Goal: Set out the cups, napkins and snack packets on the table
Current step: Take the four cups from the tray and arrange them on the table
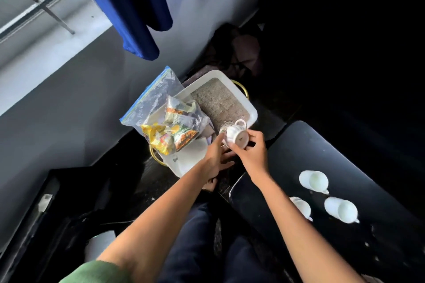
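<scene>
Head view, looking down. I cannot make out the dark right and upper-right of the frame, and the heap of dim things behind the white rectangular plastic tray with gold handles [249,108] is unreadable. The nearest of three white ceramic cups [301,207] on the black glossy table [322,145] is partly covered by the right forearm. The print on the snack packets is too blurred for me to read.

The right hand [251,151] reaches forward, thumb and fingers curled round a white ribbed ceramic teacup [236,136] that lies tipped on its side, base toward me, handle up, above the tray's near corner. The left hand [217,156] reaches just beside it, fingers extended toward a small clear glass [222,130] at the teacup's mouth; I cannot tell whether this hand grips the glass or only touches it. A green sleeve [92,271] shows at the left elbow.

A clear zip-top plastic bag of colourful snack packets [170,126] lies across the tray's left side, over a white sheet. The tray floor carries a grey woven mat [218,101]. The other two cups [314,181] [341,210] stand upright on the table, well apart from the tray. A blue curtain [138,7] hangs over a pale grey wall.
</scene>
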Demonstrator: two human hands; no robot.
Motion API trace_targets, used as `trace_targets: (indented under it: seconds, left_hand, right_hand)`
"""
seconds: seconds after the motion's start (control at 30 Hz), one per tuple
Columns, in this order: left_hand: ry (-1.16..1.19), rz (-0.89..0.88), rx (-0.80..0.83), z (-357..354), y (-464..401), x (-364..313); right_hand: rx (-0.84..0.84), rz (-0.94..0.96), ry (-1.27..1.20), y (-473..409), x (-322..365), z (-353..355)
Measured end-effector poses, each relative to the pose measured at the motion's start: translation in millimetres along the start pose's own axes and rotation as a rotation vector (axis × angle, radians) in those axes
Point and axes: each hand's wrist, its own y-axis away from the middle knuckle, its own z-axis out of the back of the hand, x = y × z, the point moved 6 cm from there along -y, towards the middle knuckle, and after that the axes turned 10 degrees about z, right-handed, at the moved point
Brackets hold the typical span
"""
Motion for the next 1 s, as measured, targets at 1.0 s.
trace_targets:
  seconds: [1.0]
  left_hand:
    - [-1.211,-0.76,-0.017,-123,94,55]
  right_hand:
    - [0.4,0.056,0.419,90,6,169]
